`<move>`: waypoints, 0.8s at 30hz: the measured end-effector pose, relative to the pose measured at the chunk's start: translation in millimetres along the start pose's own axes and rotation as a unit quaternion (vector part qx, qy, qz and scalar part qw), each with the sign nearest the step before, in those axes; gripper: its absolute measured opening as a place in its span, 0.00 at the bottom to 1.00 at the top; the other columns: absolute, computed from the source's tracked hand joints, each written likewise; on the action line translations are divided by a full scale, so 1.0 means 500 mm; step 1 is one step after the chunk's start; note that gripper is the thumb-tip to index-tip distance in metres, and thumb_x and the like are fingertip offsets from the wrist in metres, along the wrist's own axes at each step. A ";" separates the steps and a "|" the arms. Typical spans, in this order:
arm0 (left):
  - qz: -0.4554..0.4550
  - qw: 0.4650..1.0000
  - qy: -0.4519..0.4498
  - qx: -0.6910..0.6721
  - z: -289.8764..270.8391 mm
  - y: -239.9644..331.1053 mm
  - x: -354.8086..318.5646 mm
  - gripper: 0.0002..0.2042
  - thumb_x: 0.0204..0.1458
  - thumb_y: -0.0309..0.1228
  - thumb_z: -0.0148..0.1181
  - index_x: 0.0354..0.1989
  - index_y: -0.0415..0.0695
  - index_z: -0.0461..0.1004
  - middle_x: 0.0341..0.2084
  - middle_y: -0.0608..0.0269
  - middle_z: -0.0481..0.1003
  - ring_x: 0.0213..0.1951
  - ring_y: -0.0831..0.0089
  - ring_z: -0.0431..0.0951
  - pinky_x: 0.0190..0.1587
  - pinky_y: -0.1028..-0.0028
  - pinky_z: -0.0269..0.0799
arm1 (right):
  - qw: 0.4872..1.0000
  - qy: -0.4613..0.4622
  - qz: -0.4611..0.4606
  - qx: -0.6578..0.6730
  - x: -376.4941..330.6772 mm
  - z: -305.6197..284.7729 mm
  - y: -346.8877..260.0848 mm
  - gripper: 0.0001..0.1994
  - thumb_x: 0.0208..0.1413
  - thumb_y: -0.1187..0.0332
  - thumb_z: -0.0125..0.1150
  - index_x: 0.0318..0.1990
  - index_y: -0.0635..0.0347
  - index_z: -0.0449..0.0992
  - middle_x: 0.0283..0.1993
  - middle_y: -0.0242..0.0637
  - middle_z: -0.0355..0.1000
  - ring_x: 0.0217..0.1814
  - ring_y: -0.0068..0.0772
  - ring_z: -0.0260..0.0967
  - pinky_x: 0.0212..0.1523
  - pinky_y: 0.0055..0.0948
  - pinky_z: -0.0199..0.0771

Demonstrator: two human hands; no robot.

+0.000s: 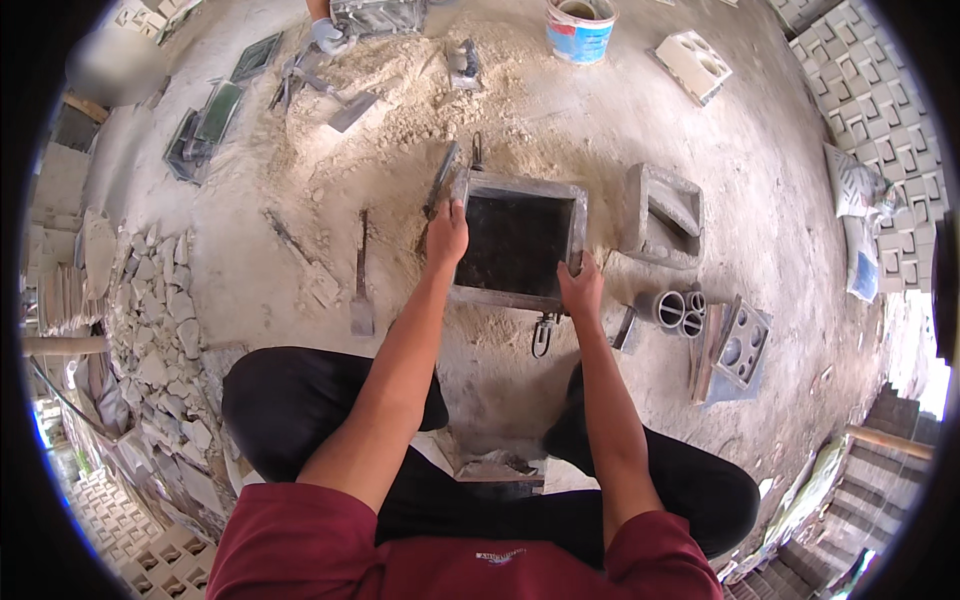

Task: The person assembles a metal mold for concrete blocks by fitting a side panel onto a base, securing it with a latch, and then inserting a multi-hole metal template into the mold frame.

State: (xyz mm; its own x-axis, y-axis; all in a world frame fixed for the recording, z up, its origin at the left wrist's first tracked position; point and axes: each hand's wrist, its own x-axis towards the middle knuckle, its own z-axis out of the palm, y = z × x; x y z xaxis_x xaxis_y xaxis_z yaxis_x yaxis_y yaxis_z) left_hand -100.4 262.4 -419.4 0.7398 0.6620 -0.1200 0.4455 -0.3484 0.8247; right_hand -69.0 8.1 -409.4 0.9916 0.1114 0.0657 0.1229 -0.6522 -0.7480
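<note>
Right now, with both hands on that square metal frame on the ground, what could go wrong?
1. The left hand and right hand grip the frame by thin rims; it might slip or pinch fingers.
2. Loose sand around it could let it shift.
3. The pipes and trowel lie close, so they could get knocked.

An open-air cement block casting yard: a sandy floor [560, 120] strewn with mortar mix, a square metal mould [517, 243], trowels [361, 290], and stacked patterned ventilation blocks [880, 110] beside broken rubble [160, 330].
</note>
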 end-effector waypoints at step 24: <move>0.010 1.000 0.004 0.000 0.011 -0.033 0.010 0.30 0.62 0.50 0.35 0.55 0.32 0.66 0.48 0.33 0.71 0.51 0.38 0.69 0.54 0.52 0.63 | 0.999 0.027 -0.018 0.035 0.014 0.000 -0.011 0.16 0.50 0.61 0.64 0.33 0.68 0.73 0.22 0.50 0.71 0.22 0.49 0.69 0.27 0.40 0.66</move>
State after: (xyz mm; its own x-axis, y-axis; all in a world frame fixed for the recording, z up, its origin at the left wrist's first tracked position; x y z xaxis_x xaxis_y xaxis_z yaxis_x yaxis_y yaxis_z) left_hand -101.3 268.0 -436.6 0.7448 0.6599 -0.0988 0.4301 -0.3616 0.8272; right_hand -62.9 12.6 -404.7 0.9875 0.0920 0.1276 0.1573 -0.5948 -0.7884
